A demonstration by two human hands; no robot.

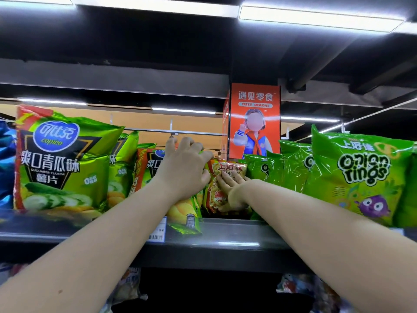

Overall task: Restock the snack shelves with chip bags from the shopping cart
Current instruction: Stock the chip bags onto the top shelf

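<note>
An orange-red chip bag (218, 195) stands upright on the top shelf (237, 231), between green cucumber chip bags and green onion ring bags. My right hand (232, 188) lies flat against its front, fingers straight and pointing up-left. My left hand (185, 168) rests on the green cucumber chip bag (184, 213) just left of it, fingers spread and bent over the bag's top, thumb touching the orange-red bag's edge. The shopping cart is out of view.
A large cucumber chip bag (61, 159) stands at the left, and onion ring bags (361, 175) fill the right. An orange snack sign (255, 120) hangs behind the shelf. A price tag (158, 231) sits on the shelf edge. More bags (300, 288) lie on the shelf below.
</note>
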